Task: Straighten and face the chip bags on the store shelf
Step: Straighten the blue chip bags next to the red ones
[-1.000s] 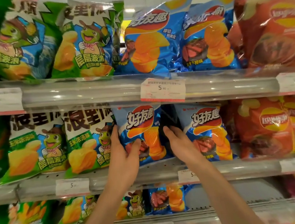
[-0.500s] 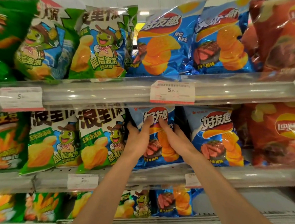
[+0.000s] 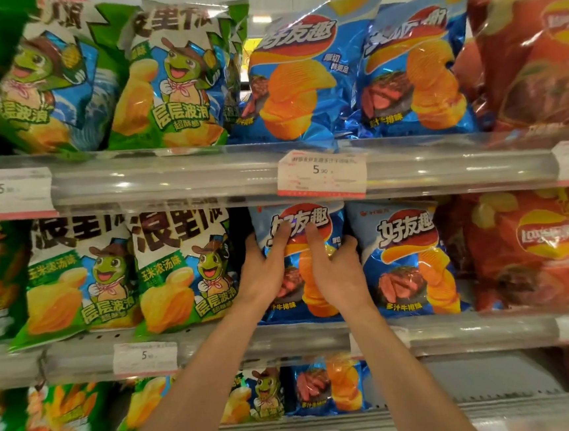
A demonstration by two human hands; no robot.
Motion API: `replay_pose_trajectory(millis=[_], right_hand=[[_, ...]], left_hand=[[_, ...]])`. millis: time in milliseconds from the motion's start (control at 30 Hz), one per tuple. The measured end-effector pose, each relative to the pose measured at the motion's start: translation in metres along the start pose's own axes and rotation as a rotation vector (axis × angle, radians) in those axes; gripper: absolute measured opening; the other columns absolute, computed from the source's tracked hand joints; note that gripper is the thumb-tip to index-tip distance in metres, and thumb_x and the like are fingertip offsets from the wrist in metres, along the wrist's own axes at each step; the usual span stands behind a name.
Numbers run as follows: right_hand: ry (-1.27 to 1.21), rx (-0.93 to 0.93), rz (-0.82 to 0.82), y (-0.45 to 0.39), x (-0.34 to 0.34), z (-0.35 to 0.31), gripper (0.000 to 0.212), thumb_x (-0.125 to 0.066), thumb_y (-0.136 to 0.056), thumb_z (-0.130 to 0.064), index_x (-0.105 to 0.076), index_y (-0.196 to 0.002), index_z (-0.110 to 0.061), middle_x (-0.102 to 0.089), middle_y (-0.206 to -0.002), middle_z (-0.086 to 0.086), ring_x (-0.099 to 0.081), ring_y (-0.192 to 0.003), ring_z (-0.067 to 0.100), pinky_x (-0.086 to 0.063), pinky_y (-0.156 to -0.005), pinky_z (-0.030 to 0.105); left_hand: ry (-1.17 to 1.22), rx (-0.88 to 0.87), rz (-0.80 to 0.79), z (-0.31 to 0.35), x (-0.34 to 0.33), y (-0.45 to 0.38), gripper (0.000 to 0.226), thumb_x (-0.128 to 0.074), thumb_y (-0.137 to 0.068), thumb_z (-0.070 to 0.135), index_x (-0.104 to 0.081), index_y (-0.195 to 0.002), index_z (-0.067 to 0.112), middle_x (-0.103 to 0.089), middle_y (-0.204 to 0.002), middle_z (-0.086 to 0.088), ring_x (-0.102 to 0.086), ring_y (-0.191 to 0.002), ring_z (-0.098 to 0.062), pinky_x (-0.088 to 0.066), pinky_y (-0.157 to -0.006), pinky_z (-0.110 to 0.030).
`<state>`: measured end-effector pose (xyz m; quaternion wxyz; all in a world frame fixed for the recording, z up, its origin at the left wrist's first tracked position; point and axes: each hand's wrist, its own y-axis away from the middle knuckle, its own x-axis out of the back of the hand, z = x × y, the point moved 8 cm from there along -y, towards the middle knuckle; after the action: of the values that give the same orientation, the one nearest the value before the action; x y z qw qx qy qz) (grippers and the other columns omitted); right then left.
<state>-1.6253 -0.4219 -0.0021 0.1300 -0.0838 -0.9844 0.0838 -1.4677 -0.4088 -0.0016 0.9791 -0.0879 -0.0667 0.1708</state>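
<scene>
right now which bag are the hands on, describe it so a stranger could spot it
Find the middle shelf, below the 5.90 price tag. Directly under that tag stands a blue chip bag with a steak picture, left of an identical blue bag and right of a green turtle bag. It alone has the left hand and the right hand on its front.
</scene>
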Motion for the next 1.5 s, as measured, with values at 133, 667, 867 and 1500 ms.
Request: replay_pose_trajectory(millis=[133,667,867,1500], right_hand=[[-0.077,0.074,-0.004,-0.001,0.005,0.002,0.087,-0.046,-0.09,-0.071,-0.023,-0.154,-0.017,-0.04,-0.155,0.002,-0.041,-0.14,0.022,-0.036,-0.111,0.035],[0.606,0.669,0.293,0.027,0.075,-0.028,0.05,-0.05,-0.1,-0.044,-0.052,-0.137,-0.012,-0.053,-0.139,0.01,-0.047,-0.13,0.028,-0.042,-0.107,0.045],[0.918,0.4,0.292,0.008,0.097,0.026,0.085,-0.027,-0.092,-0.071,-0.019,-0.158,-0.018,-0.015,-0.166,0.012,-0.009,-0.153,0.035,-0.016,-0.12,0.06],[0.876,0.483,0.223,-0.005,0.089,0.027,0.086,-0.02,-0.093,-0.073,-0.013,-0.16,-0.02,-0.004,-0.168,0.01,-0.002,-0.154,0.031,-0.009,-0.122,0.056]], left_hand=[[0.008,-0.079,0.002,0.002,-0.003,0.004,0.081,-0.045,-0.089,0.072,-0.02,-0.156,0.032,-0.058,-0.137,0.006,-0.058,-0.12,-0.013,-0.046,-0.103,-0.034],[-0.297,-0.345,0.002,0.016,0.002,0.016,0.069,-0.046,-0.096,0.06,-0.007,-0.153,0.054,-0.017,-0.161,-0.004,-0.058,-0.088,0.006,-0.049,-0.095,-0.031],[-0.45,-0.397,-0.063,0.001,-0.009,0.013,0.085,-0.054,-0.081,0.077,-0.006,-0.149,0.063,0.005,-0.162,0.01,-0.033,-0.145,-0.038,-0.038,-0.114,-0.053],[-0.546,-0.324,-0.03,-0.001,-0.011,0.02,0.086,-0.04,-0.078,0.089,0.009,-0.145,0.067,0.015,-0.166,0.006,-0.034,-0.145,-0.038,-0.037,-0.114,-0.054]])
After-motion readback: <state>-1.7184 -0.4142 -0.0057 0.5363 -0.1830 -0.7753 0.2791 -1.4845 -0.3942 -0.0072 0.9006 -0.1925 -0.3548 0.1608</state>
